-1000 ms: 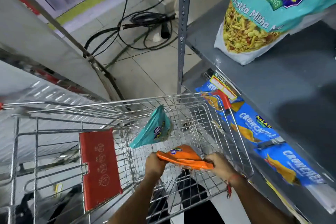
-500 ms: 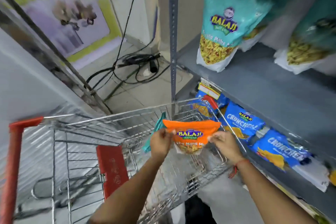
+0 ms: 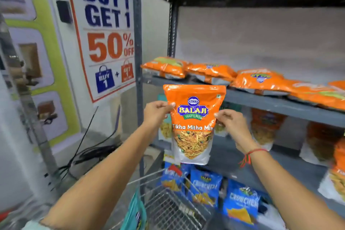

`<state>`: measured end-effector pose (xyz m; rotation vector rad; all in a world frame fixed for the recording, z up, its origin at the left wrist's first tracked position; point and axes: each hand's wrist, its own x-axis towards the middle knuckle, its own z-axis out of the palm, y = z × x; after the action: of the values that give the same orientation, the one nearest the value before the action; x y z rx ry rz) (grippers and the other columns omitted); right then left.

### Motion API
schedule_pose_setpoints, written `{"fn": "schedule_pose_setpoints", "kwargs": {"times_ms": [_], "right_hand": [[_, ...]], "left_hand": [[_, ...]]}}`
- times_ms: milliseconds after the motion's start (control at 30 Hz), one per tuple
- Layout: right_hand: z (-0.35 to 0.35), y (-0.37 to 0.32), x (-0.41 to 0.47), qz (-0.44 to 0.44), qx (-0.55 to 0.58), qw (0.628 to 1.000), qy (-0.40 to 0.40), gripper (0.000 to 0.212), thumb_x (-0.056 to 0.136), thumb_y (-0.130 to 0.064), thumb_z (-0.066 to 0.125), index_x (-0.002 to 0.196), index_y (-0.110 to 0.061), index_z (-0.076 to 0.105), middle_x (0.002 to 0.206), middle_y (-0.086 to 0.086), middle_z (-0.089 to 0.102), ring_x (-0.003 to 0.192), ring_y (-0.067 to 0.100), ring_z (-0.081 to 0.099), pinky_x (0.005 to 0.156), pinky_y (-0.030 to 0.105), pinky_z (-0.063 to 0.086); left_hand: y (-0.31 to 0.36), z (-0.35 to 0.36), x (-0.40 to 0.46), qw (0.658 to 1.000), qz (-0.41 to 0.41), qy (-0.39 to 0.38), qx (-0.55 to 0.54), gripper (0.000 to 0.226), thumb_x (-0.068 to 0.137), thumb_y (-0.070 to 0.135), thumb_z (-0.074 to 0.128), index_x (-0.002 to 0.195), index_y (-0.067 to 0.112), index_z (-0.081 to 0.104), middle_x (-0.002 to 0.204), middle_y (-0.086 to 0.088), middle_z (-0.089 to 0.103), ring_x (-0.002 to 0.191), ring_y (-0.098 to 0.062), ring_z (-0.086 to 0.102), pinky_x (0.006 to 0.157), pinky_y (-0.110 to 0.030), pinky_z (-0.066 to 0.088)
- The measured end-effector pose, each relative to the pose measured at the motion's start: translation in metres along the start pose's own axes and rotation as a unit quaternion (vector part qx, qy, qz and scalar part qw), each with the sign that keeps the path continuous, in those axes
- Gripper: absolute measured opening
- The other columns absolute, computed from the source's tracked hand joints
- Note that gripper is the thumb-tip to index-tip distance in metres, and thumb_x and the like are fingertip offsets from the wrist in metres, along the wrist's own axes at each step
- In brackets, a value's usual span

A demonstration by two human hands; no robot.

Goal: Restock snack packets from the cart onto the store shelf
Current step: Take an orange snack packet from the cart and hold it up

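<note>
I hold an orange Balaji Tikha Mitha Mix packet (image 3: 193, 123) upright in front of the grey store shelf (image 3: 280, 102). My left hand (image 3: 156, 111) pinches its left edge and my right hand (image 3: 230, 122) pinches its right edge, both around the logo's height. Behind and above the packet, several orange packets (image 3: 261, 80) lie flat in a row on the shelf board. The wire cart (image 3: 168, 207) is below my arms, with a teal packet (image 3: 135, 214) standing at its left side.
Lower shelves carry upright orange packets (image 3: 265, 127) and blue Crunchex packets (image 3: 240, 203). The grey shelf upright (image 3: 138, 43) rises just left of the held packet. A "Buy 1 Get 1" poster (image 3: 106, 31) hangs on the left wall, with black cables (image 3: 93, 153) on the floor below.
Both hands have lifted the orange packet out of the cart up to the level of the shelf with orange packets. My view has tilted up from the cart to the shelves.
</note>
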<state>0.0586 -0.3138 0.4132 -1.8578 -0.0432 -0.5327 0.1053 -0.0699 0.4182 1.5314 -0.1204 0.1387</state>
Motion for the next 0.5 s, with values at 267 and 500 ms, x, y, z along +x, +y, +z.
{"fn": "schedule_pose_setpoints", "kwargs": {"times_ms": [267, 500], "right_hand": [[-0.06, -0.046, 0.002, 0.014, 0.051, 0.996, 0.07, 0.013, 0.083, -0.019, 0.067, 0.07, -0.019, 0.069, 0.081, 0.0, 0.071, 0.079, 0.012, 0.063, 0.069, 0.025, 0.05], [-0.075, -0.027, -0.01, 0.046, 0.054, 0.993, 0.097, 0.007, 0.083, -0.018, 0.067, 0.077, -0.016, 0.071, 0.082, 0.002, 0.072, 0.076, 0.01, 0.065, 0.064, 0.02, 0.052]], "left_hand": [[0.07, 0.053, -0.009, 0.997, 0.03, -0.044, -0.052, 0.014, 0.079, 0.021, 0.073, 0.068, 0.016, 0.066, 0.086, -0.009, 0.074, 0.074, -0.016, 0.066, 0.075, -0.031, 0.049], [0.056, 0.076, -0.007, 0.997, 0.025, -0.063, -0.031, 0.018, 0.079, 0.024, 0.073, 0.065, 0.018, 0.064, 0.081, -0.002, 0.072, 0.075, -0.013, 0.065, 0.068, -0.03, 0.046]]}}
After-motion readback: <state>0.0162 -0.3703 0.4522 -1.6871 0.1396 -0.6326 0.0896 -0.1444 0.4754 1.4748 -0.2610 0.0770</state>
